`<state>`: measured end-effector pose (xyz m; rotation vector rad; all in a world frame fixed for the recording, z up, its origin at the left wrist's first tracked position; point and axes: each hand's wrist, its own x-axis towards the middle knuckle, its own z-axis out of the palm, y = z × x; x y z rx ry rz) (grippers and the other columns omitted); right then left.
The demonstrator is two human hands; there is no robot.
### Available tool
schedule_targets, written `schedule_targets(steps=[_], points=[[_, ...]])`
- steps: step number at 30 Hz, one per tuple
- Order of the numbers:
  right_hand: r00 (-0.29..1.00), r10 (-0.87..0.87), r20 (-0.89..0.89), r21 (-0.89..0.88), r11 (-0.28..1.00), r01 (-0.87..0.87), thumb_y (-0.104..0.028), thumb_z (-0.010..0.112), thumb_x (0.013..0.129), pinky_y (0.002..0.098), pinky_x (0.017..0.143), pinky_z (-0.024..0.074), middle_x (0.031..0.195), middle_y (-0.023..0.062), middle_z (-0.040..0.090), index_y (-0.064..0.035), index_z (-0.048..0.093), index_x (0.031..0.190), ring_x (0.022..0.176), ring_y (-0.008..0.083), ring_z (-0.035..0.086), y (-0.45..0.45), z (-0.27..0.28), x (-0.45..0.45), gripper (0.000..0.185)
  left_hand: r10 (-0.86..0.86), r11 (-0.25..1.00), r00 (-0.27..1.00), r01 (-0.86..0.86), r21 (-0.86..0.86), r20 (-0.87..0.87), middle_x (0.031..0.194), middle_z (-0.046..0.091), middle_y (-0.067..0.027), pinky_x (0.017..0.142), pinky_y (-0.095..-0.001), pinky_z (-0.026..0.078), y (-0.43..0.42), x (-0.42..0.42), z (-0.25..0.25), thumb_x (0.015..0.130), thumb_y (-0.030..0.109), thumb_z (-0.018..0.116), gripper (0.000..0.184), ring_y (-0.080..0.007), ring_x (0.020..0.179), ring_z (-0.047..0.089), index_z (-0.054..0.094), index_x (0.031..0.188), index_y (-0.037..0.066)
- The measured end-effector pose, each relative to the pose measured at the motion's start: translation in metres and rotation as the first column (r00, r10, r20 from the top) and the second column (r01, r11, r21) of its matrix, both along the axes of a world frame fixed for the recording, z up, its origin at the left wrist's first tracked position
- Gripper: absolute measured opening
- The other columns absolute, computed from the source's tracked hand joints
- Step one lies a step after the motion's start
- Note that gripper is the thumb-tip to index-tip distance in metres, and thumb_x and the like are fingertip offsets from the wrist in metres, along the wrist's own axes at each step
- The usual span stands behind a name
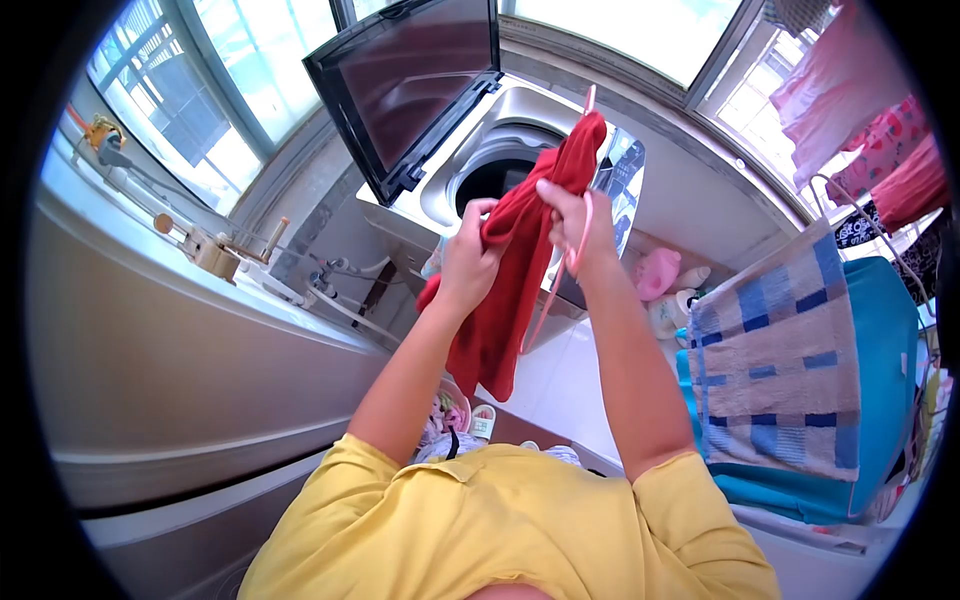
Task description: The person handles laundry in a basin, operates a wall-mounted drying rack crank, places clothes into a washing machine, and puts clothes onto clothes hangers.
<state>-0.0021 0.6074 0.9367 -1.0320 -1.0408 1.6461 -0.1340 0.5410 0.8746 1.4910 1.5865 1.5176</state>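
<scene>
A red garment (510, 290) hangs in front of me, bunched at the top and falling in loose folds. My left hand (470, 255) is closed on its left edge. With thumb on the cloth, my right hand (580, 220) grips the upper part of the garment together with a pink hanger (586, 240). The hanger's tip sticks out above the cloth, and its lower arm shows to the right of the garment; the rest is hidden by fabric. Behind the garment stands a top-loading washing machine (420, 215) with its dark lid (420, 90) raised.
To the right, a checked towel (775, 360) and a teal cloth (880, 350) hang on a rack. Pink and red clothes (850, 110) hang at upper right. A pink container (657, 273) and bottles sit by the wall. Taps and hoses (340, 270) are at left; a laundry basket (455, 405) stands below.
</scene>
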Motion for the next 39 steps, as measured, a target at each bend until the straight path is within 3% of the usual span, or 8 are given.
schedule_targets(steps=[7, 17, 24, 27, 29, 33, 36, 39], points=[[0.987, -0.082, 0.139, 0.097, 0.993, 0.069, -0.007, 0.07, 0.074, 0.0247, 0.035, 0.0273, 0.052, -0.0006, 0.048, -0.0026, 0.057, 0.066, 0.04, 0.0077, 0.042, 0.101, -0.026, -0.037, 0.016, 0.162, 0.981, 0.985, -0.155, 0.113, -0.052, 0.093, 0.064, -0.0163, 0.075, -0.0369, 0.047, 0.116, -0.029, -0.043, 0.077, 0.005, 0.065, 0.028, -0.0336, 0.086, 0.062, 0.053, 0.102, 0.003], [0.971, -0.232, 0.051, -0.047, 0.971, 0.235, -0.005, 0.052, 0.085, 0.0212, 0.031, 0.0212, 0.055, -0.0011, 0.04, -0.0106, 0.046, 0.079, 0.037, 0.0062, 0.032, 0.117, -0.043, -0.031, 0.009, -0.055, 0.797, 0.862, -0.266, -0.542, -0.503, 0.104, 0.062, -0.0206, 0.081, -0.0453, 0.047, 0.152, -0.027, -0.151, 0.08, 0.02, 0.065, 0.04, -0.0383, 0.096, 0.059, 0.045, 0.112, 0.006], [0.978, -0.208, 0.035, -0.04, 0.977, 0.209, -0.005, 0.041, 0.086, 0.024, 0.032, 0.027, 0.059, 0.0025, 0.045, -0.0037, 0.044, 0.098, 0.042, 0.0091, 0.041, 0.126, -0.052, -0.018, 0.012, 0.047, 0.965, 0.832, -0.182, -0.191, -0.553, 0.106, 0.062, -0.0178, 0.085, -0.0437, 0.046, 0.156, -0.016, -0.139, 0.083, 0.019, 0.06, 0.033, -0.0361, 0.093, 0.06, 0.052, 0.112, 0.005], [0.987, -0.153, 0.042, -0.035, 0.987, 0.155, -0.009, 0.044, 0.089, 0.0256, 0.034, 0.032, 0.063, 0.0041, 0.048, 0.0008, 0.041, 0.115, 0.047, 0.0101, 0.048, 0.131, -0.053, -0.013, 0.028, -0.051, 0.997, 0.955, 0.031, -0.073, -0.291, 0.103, 0.063, -0.0161, 0.084, -0.0405, 0.046, 0.143, -0.002, -0.116, 0.087, 0.021, 0.055, 0.028, -0.0302, 0.09, 0.062, 0.056, 0.109, 0.003], [0.993, -0.119, 0.022, -0.047, 0.992, 0.12, -0.009, 0.044, 0.089, 0.0251, 0.034, 0.0318, 0.062, 0.0041, 0.049, 0.0008, 0.041, 0.115, 0.048, 0.01, 0.048, 0.133, -0.052, -0.01, 0.028, -0.3, 0.938, 0.797, 0.347, 0.009, 0.525, 0.1, 0.064, -0.0127, 0.084, -0.0324, 0.047, 0.127, 0.019, -0.093, 0.093, 0.019, 0.046, 0.03, -0.0205, 0.091, 0.062, 0.054, 0.114, 0.0], [0.976, -0.215, 0.021, 0.018, 0.977, 0.215, -0.013, 0.049, 0.089, 0.0247, 0.036, 0.0341, 0.062, 0.0045, 0.052, -0.0001, 0.049, 0.108, 0.044, 0.0099, 0.046, 0.128, -0.047, -0.008, 0.023, -0.362, 0.922, 0.663, 0.356, 0.15, 0.655, 0.084, 0.063, -0.008, 0.07, -0.0266, 0.048, 0.094, 0.058, -0.043, 0.097, 0.022, 0.04, 0.029, -0.0129, 0.077, 0.061, 0.056, 0.102, -0.001], [0.987, -0.122, 0.101, 0.074, 0.991, 0.114, -0.03, 0.05, 0.091, 0.0231, 0.048, 0.0435, 0.066, 0.0053, 0.057, -0.0005, 0.055, 0.102, 0.052, 0.0098, 0.052, 0.107, -0.036, 0.008, 0.032, -0.397, 0.912, 0.794, 0.396, 0.104, 0.459, 0.062, 0.052, 0.0001, 0.046, -0.0198, 0.037, 0.086, 0.075, -0.032, 0.099, 0.028, 0.039, 0.032, -0.0064, 0.049, 0.048, 0.049, 0.08, 0.005], [0.982, -0.078, 0.17, 0.122, 0.991, 0.058, -0.042, 0.044, 0.093, 0.0234, 0.057, 0.0468, 0.072, 0.0064, 0.06, 0.0016, 0.055, 0.108, 0.06, 0.011, 0.055, 0.074, -0.027, 0.043, 0.048, -0.426, 0.884, 0.703, 0.458, 0.096, 0.569, 0.063, 0.05, -0.0011, 0.05, -0.02, 0.04, 0.071, 0.093, -0.019, 0.099, 0.028, 0.038, 0.03, -0.0079, 0.051, 0.047, 0.05, 0.085, 0.005]])
